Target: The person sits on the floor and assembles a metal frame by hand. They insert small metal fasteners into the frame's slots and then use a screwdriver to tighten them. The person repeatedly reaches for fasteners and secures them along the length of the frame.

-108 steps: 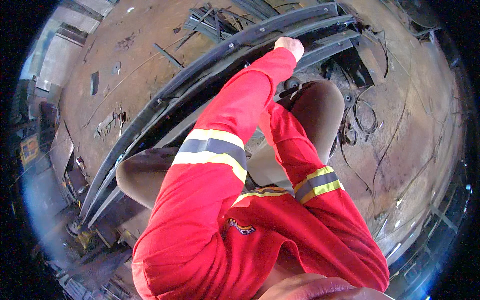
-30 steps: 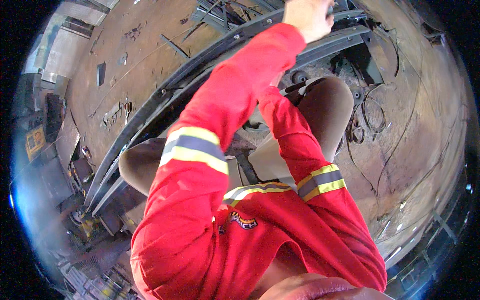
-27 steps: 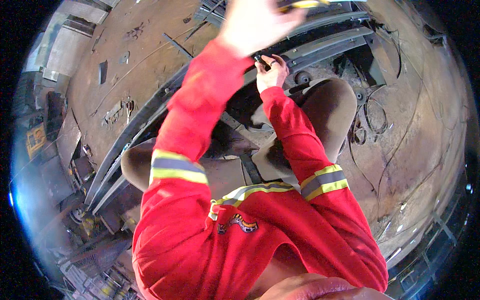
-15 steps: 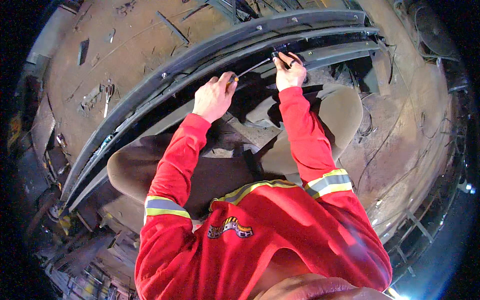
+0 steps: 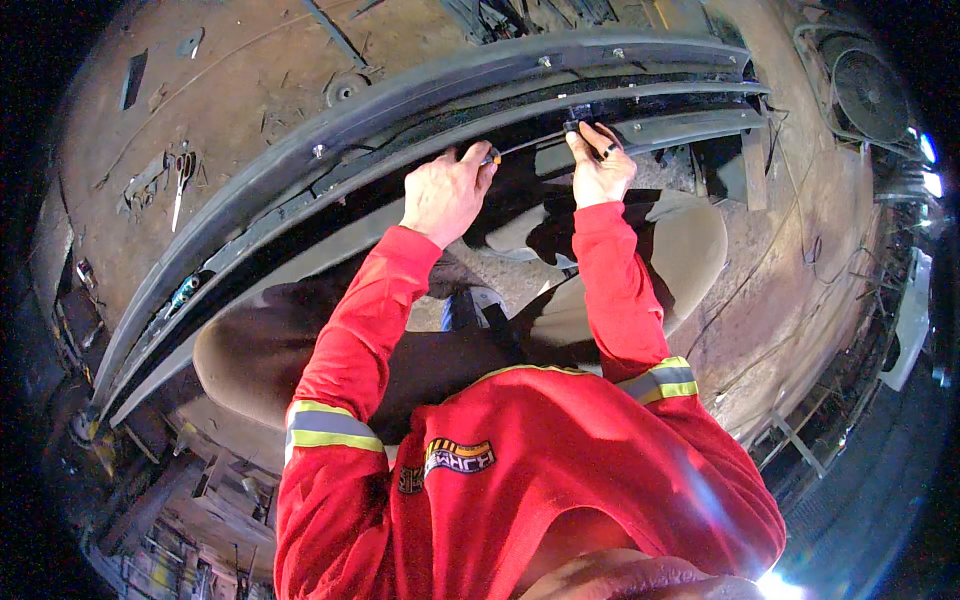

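Observation:
A long, curved dark panel, like a vehicle bumper (image 5: 400,108), lies across the floor in front of my knees, with several small bright fasteners along it. My left hand (image 5: 440,195) is closed around the orange-and-dark handle of a screwdriver (image 5: 533,144), whose thin shaft points right along the panel's inner side. At the shaft's far end, my right hand (image 5: 602,175) pinches a small black part (image 5: 571,126) against the panel. A dark ring sits on one right finger. Where the screwdriver's tip meets the black part is too small to make out.
Scissors (image 5: 182,188) lie on the brown floor beyond the panel at left, and a round disc (image 5: 347,89) lies behind it. A teal tool (image 5: 185,291) rests in the panel's left end. A large fan (image 5: 868,90) stands far right, with cables nearby.
The view has shifted, so panel and hands appear slightly farther right. Against the panel, both hands keep nearly the same place, still holding the screwdriver and the black part.

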{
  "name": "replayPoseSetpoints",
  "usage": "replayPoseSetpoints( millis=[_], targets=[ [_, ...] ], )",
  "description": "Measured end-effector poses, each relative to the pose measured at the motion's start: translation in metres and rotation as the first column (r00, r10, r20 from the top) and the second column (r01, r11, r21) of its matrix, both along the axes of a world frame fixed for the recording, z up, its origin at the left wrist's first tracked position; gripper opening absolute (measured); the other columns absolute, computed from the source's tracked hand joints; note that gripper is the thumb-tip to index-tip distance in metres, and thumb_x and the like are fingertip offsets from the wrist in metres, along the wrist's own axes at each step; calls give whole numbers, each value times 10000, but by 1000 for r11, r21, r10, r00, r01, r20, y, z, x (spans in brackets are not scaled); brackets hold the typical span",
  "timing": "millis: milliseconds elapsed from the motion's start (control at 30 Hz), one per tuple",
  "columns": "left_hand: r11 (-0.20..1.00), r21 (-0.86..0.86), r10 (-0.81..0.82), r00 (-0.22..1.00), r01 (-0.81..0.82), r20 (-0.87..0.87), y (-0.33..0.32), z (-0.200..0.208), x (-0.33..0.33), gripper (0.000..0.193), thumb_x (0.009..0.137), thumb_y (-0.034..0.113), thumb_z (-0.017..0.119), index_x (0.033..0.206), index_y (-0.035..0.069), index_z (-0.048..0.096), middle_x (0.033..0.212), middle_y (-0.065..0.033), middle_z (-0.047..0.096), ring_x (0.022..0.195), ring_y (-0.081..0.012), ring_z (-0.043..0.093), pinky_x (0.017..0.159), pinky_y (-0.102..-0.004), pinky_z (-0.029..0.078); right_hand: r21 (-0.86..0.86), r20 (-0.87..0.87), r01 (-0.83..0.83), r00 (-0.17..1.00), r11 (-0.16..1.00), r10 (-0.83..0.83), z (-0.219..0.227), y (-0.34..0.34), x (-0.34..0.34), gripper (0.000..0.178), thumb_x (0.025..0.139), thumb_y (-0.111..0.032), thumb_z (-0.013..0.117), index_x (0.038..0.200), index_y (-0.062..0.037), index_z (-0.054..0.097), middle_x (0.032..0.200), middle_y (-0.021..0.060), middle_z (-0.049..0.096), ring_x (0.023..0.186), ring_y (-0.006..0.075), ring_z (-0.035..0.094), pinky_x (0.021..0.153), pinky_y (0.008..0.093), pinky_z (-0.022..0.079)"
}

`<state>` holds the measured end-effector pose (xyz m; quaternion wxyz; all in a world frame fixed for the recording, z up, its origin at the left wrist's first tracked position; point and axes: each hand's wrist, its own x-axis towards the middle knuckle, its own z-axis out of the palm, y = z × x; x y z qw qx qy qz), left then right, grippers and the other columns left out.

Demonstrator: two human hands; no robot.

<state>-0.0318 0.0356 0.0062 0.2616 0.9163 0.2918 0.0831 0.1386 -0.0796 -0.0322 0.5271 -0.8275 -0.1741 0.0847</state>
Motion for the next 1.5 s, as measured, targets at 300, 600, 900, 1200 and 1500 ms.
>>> replayPoseSetpoints(
  millis=[300, 600, 900, 1200, 1500],
  targets=[
    [978, -187, 104, 992, -88, 77, -5, 28, 13, 289, 740, 130, 619, 1015, 73, 549, 792, -161, 591, 712, -342, 606, 618, -407, 504, -69, 87, -46, 995, 997, 52, 1, -2, 1, 278, 674, -6, 737, 947, -30, 686, 1035, 130, 610, 964, 204, 586, 861, 303, 459],
    [971, -143, -94, 858, 191, 505, -48, 101, 121, 278, 689, 43, 591, 961, 35, 536, 852, -153, 546, 786, -314, 596, 626, -384, 525, -152, 366, -115, 916, 982, 164, -27, -3, -2, 276, 673, -60, 727, 933, -3, 653, 1083, 152, 580, 918, 253, 585, 821, 322, 471],
    [852, 119, -499, 859, 510, -110, -68, 17, 264, 146, 757, 125, 565, 780, 65, 697, 826, -98, 676, 790, -275, 653, 595, -369, 546, -189, 420, -104, 890, 977, 176, -24, -4, -1, 219, 689, -87, 714, 882, -7, 649, 1054, 131, 574, 955, 266, 532, 851, 347, 429],
    [876, 131, -443, 882, 464, -164, -77, -3, 291, 172, 781, 104, 565, 890, 106, 699, 880, -56, 678, 766, -262, 663, 512, -436, 530, -151, 431, -89, 890, 984, 147, -23, -4, 2, 172, 704, -114, 700, 831, -12, 646, 1025, 110, 568, 993, 279, 478, 880, 371, 387],
    [981, 81, -182, 697, 176, 694, -63, 137, 221, 323, 671, 118, 605, 991, 67, 602, 923, -166, 623, 811, -302, 629, 681, -386, 527, -137, 442, -79, 887, 987, 133, -31, -2, 3, 146, 719, -141, 687, 781, -16, 642, 996, 89, 562, 1031, 292, 424, 909, 395, 345]
  ],
)
